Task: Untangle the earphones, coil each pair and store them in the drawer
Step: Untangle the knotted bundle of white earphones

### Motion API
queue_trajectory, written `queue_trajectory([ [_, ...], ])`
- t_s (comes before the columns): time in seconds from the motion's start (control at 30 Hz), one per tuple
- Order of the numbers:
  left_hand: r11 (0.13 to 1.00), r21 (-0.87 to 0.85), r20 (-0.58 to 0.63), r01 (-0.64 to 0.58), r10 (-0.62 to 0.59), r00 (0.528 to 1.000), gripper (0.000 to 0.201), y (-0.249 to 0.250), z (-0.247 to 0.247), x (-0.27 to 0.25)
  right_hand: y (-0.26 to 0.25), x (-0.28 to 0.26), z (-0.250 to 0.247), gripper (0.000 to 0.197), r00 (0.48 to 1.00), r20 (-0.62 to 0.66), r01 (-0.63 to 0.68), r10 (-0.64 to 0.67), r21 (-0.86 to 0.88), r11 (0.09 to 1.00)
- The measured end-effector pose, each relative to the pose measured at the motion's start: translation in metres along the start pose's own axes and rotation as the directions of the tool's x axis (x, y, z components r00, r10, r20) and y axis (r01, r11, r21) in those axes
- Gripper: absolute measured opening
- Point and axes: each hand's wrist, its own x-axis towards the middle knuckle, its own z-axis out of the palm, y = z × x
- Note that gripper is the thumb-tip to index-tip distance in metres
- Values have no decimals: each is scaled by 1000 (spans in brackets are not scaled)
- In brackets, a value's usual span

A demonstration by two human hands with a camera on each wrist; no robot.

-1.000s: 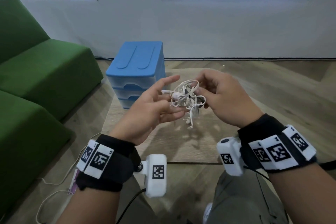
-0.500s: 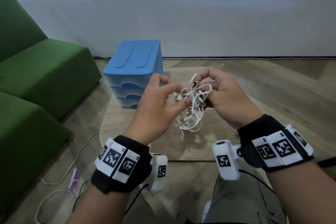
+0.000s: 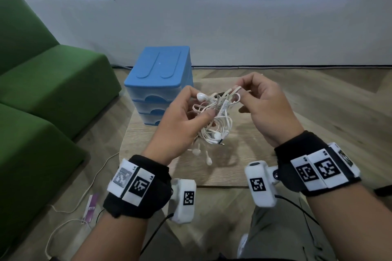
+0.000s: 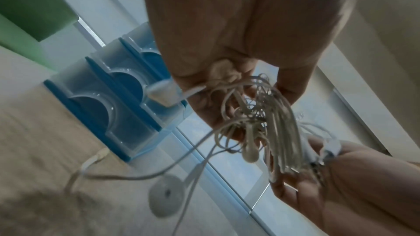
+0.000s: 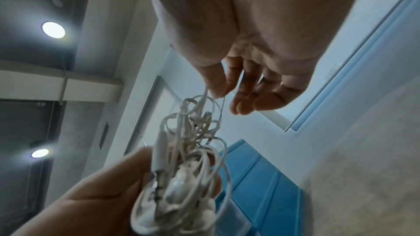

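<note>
A tangle of white earphones (image 3: pixel 216 116) hangs in the air between both hands above a small wooden table (image 3: pixel 237 167). My left hand (image 3: pixel 186 116) grips the bundle from the left, thumb curled over the cords (image 4: pixel 261 114). My right hand (image 3: pixel 252 97) pinches one loop at the top between thumb and forefinger (image 5: pixel 216 91); its other fingers hang relaxed. Earbuds (image 3: pixel 209 161) dangle below the bundle. The blue drawer unit (image 3: pixel 159 82) stands on the table behind the left hand, its three drawers closed (image 4: pixel 109 100).
A green sofa (image 3: pixel 42 95) fills the left side. On the floor at lower left lie a white cable (image 3: pixel 70 210) and a purple packet (image 3: pixel 91 207). The white wall with windows stands behind the table. My knee (image 3: pixel 275 239) sits below the table's front edge.
The left hand has turned and closed round the bundle, the right hand has drawn a loop up and to the right, and the tangle hangs lower with earbuds dangling.
</note>
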Motion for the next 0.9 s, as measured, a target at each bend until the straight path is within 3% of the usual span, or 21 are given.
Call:
queue_trajectory([
  [0.17, 998, 67, 74, -4, 0, 997, 44, 7, -5, -3, -4, 2, 3, 17, 997, -19, -72, 75, 132, 989],
  [0.27, 994, 111, 89, -26, 16, 996, 43, 10, -6, -5, -12, 1, 2, 28, 988, 70, -152, 136, 373, 915],
  [0.33, 992, 123, 91, -25, 14, 996, 38, 10, -6, -6, -15, 1, -1, 33, 988, 97, -147, 116, 420, 896],
  [0.6, 985, 170, -46, 39, -32, 998, 31, 3, -10, -6, -15, 6, -8, 38, 995, -25, -81, 98, 380, 921],
  [0.8, 994, 105, -74, 41, -33, 997, 14, 3, -7, -7, -25, 5, -16, 25, 981, 123, -185, 152, 326, 927],
  [0.9, 992, 117, -123, 54, -40, 992, 16, 0, -7, -4, -30, 5, -17, 14, 974, 169, -195, 148, 310, 931],
])
